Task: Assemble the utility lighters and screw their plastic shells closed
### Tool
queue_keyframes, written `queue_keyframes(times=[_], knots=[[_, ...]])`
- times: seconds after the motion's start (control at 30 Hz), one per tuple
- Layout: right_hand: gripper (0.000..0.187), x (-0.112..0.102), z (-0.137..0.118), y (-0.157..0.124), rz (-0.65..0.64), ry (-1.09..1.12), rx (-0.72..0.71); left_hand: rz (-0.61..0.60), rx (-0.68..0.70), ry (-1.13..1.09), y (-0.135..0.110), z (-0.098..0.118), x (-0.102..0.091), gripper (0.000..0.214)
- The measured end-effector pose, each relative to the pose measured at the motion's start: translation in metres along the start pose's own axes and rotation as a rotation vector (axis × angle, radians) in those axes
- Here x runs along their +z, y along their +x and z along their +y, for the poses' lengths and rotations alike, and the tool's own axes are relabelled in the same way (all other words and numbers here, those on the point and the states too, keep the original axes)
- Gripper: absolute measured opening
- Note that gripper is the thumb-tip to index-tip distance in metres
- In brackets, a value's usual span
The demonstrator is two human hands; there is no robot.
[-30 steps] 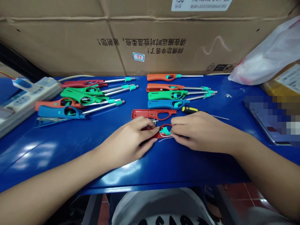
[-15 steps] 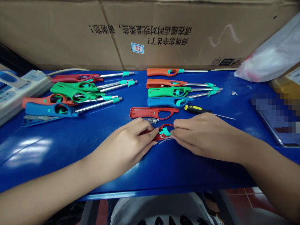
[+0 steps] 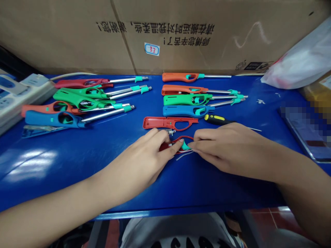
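Between my hands lies the open red half of a lighter casing (image 3: 176, 140), with thin white wires along its lower edge. My left hand (image 3: 151, 151) is closed around its left part, and one fingertip presses on the teal trigger (image 3: 185, 146). Fingers of my right hand (image 3: 219, 146) are pinched at the casing's right end, beside the trigger; the gripped edge is hidden. Just behind my left fingers shows the end of a metal part (image 3: 171, 132), mostly covered. The other red casing half (image 3: 169, 123) lies behind, hollow side up.
Long-nosed lighters lie in a left group (image 3: 64, 119) and a right group (image 3: 186, 100). A black-yellow screwdriver (image 3: 217, 120) is behind my right hand. A power strip (image 3: 26, 93) stands left, a phone (image 3: 305, 134) right, small white bits (image 3: 260, 101) near it, a carton (image 3: 77, 41) behind.
My left fingertip has moved right, from beside the trigger onto it. My right fingers stay at the casing's right end. The view has shifted slightly.
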State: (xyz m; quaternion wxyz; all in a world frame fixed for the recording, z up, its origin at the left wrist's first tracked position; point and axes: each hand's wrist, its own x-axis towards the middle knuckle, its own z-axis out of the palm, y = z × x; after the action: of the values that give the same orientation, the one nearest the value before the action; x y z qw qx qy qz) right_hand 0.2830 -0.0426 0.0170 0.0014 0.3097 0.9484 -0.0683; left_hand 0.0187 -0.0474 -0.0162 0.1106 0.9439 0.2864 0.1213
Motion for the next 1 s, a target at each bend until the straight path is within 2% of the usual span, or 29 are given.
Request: queue_keyframes(times=[0.27, 0.63, 0.9, 1.0], knots=[[0.023, -0.0080, 0.0043, 0.0002, 0.039, 0.050, 0.080, -0.033, -0.010, 0.045, -0.0030, 0.0003, 0.0014, 0.049], [0.025, 0.0003, 0.0028, 0.0035, 0.082, -0.077, -0.069, -0.009, 0.015, -0.017, -0.0012, -0.0025, 0.0009, 0.046], [0.025, 0.0009, 0.0003, 0.0042, 0.053, -0.075, -0.088, -0.016, 0.029, -0.013, 0.0006, -0.0031, 0.0003, 0.046], [0.025, 0.0009, 0.0008, 0.0038, 0.039, -0.049, -0.048, -0.027, 0.034, 0.004, 0.0001, -0.0037, 0.0012, 0.049]])
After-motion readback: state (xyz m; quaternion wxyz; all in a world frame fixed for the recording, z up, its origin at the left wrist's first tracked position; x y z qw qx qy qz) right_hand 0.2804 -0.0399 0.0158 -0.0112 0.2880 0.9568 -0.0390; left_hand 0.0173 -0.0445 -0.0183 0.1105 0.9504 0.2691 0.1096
